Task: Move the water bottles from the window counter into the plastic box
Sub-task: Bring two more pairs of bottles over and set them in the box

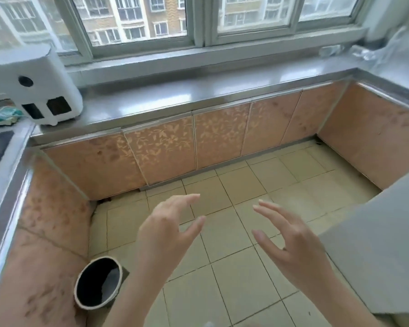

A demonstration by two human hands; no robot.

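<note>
Both hands sit nearest the lens, raised over the tiled floor with nothing in either: the left hand and the right hand are spread, fingers apart and lightly curled, palms turned toward each other, a posture that reads as readiness to take hold of something rather than a grip in progress. Taking the window surface as the reference, and working down in size: this steel top runs the full width beneath the window and turns toward the camera at both ends, and its middle stretch carries nothing. Below its front edge stand the patterned cabinet doors. At its left end stands a white appliance, pushed back near the window frame, presumably to keep the working run free. On the floor, well below and to the left of the surface, is a round dark-lined bin, set into the cabinet corner. At the far right end of the surface lies crumpled clear plastic; whether the water bottles are among it cannot be determined, as the area is blurred and small. No bottle is identifiable elsewhere, and no plastic box can be confirmed; a plain grey panel at lower right is not identifiable. Judgement: the hands are between carries or approaching the first pickup.
</note>
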